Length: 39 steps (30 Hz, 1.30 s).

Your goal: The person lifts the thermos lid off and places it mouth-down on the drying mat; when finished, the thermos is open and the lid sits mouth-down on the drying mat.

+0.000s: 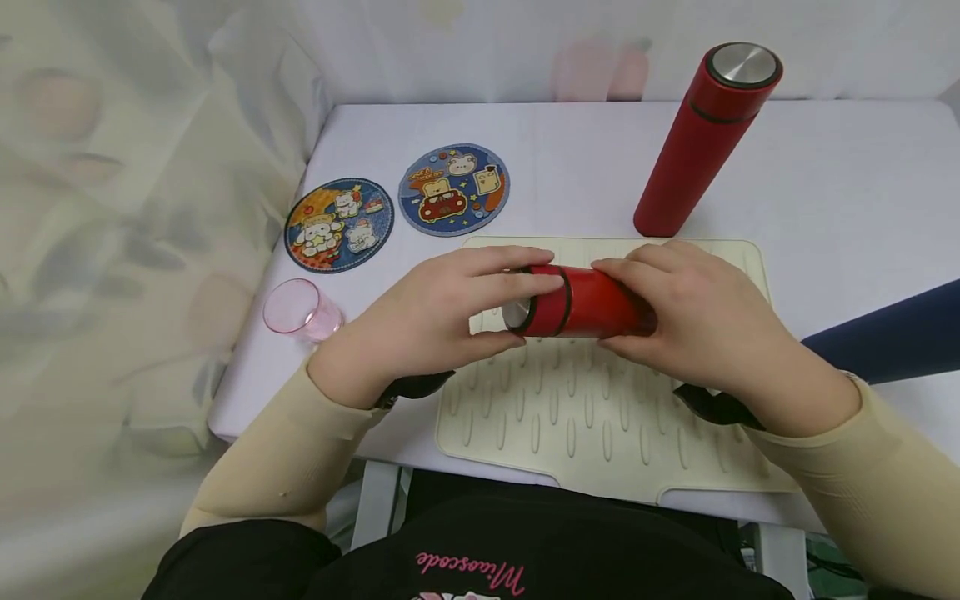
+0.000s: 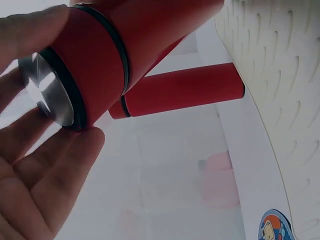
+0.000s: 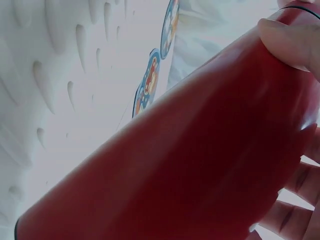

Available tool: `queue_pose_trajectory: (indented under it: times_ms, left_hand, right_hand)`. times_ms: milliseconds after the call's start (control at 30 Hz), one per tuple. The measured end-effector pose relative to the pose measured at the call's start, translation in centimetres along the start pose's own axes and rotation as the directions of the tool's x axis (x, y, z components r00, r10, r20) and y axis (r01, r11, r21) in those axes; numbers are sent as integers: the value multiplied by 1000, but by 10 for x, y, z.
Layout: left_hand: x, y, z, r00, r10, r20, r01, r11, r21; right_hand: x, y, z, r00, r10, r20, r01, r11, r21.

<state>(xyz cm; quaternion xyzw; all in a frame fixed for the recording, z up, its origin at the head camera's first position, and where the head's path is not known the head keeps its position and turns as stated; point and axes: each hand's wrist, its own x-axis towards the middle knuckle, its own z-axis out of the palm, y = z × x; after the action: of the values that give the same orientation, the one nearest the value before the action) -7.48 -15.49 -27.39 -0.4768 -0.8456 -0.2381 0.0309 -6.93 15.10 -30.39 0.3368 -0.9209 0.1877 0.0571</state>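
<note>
Both hands hold a red thermos [image 1: 600, 302] sideways over the cream ridged mat [image 1: 570, 417]. My left hand [image 1: 457, 308] grips its capped end, fingers over the red lid [image 2: 90, 60] and thumb on the near side; the lid's silver top [image 2: 47, 90] points left. A dark ring [image 2: 107, 40] marks the seam between lid and body. My right hand [image 1: 697, 321] wraps round the body, with the thumb [image 3: 285, 45] along one side and fingers on the other. The palm hides the thermos's base in the head view.
A second red thermos [image 1: 701, 150] stands upright behind the mat. Two round cartoon coasters [image 1: 339, 225] [image 1: 453, 190] lie at the back left, near a pink glass [image 1: 300, 310]. Beyond my right wrist lies a dark blue cylinder [image 1: 892, 333]. A curtain [image 1: 150, 208] hangs along the left side.
</note>
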Motion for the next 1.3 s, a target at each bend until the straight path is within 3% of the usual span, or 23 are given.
queue_pose_trajectory:
  times_ms: [67,167,267,333,433,500,567,633,700,833,900,1000,1067,1133,1200,1300]
  left_hand:
    - [0,2,0,996,-88,3,88,996,-7]
    - [1,6,0,976,-216,-6,216,976,3]
    - [1,6,3,966,-253,-49,254,967,24]
    - [0,4,4,976,-207,-73,207,978,-4]
    - [0,1,4,995,-56,-86,45,991,-127]
    - [0,0,2,996,45,-83,-61,975,-212]
    - [0,0,1,992,94,-86,-114,957,-267]
    - [1,1,-1,992,86,-96,-110,953,-282]
    - [1,3,-2,994,34,-106,-62,959,-278]
    - [2,5,-3,985,-102,-142,80,985,-150]
    - [3,5,-3,981,-124,-147,107,987,-117]
    - [2,3,-5,994,-40,-101,20,982,-188]
    - [2,0,-8,998,46,-47,-57,955,-290]
    - [3,-1,-11,995,102,-1,-96,933,-348]
    - [3,-2,-14,994,104,23,-89,929,-360]
    - [4,-2,-18,999,42,34,-27,935,-353]
  right_hand:
    - [0,-1,0,1000,0,3,0,1000,-7]
    - [0,-2,0,1000,3,8,-3,1000,23]
    - [-1,-1,0,999,16,40,-20,993,112]
    - [-1,0,-1,998,25,64,-36,984,177]
    - [-2,2,-2,996,22,81,-41,971,234]
    - [-2,2,-2,997,8,78,-28,968,250]
    - [-2,3,-2,997,-5,77,-15,965,261]
    - [-1,2,-2,997,-15,79,-7,963,271]
    - [-1,2,-2,996,-17,88,-9,961,278]
    - [0,1,-2,995,-18,98,-11,958,287]
    - [1,1,-2,995,-19,98,-10,957,289]
    - [2,2,-2,995,-24,97,-5,957,292]
    - [2,3,-2,995,-26,98,-4,956,293]
    - [2,3,-2,994,-23,107,-10,956,293]
    - [2,3,-3,993,-16,116,-19,955,295]
    - [2,1,-2,991,-5,131,-35,952,303]
